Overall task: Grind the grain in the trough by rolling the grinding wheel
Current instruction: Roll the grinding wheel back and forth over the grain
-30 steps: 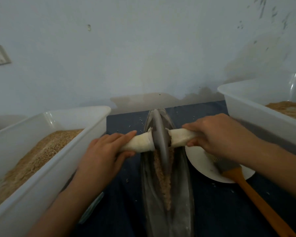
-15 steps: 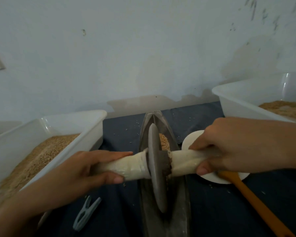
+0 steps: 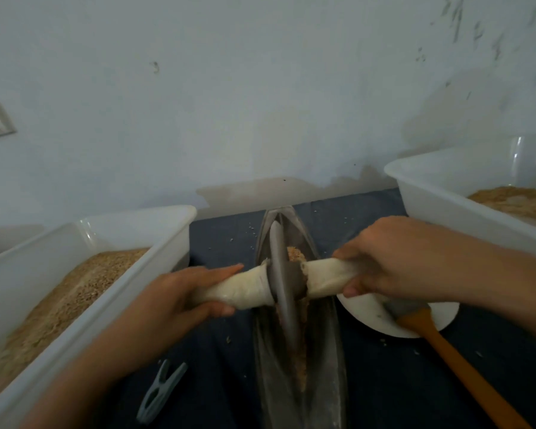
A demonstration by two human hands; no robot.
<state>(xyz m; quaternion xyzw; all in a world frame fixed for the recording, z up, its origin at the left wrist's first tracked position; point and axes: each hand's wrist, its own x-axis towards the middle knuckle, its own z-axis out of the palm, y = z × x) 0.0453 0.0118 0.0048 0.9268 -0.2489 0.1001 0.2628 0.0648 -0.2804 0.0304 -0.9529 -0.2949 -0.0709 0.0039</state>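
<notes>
A long boat-shaped metal trough [image 3: 331,351] lies on the dark blue cloth, running away from me. A grey grinding wheel [image 3: 280,274] stands upright in it, about midway along. Its axle is wrapped in white cloth on both sides. My left hand [image 3: 180,292] grips the left handle [image 3: 242,289]. The right handle [image 3: 328,277] is held by my right hand [image 3: 393,261]. Brown ground grain [image 3: 300,351] lies in the groove near me, and a little more [image 3: 294,253] shows just beyond the wheel.
A white tub [image 3: 75,311] of grain stands at the left, another white tub [image 3: 446,199] at the right. A white plate [image 3: 369,311] with an orange-handled brush [image 3: 446,351] lies right of the trough. A grey clothes peg [image 3: 161,388] lies at the lower left. A wall is close behind.
The wheel rolled toward me along the trough half a second ago and has now moved back away to the middle. Both hands kept hold of the handles.
</notes>
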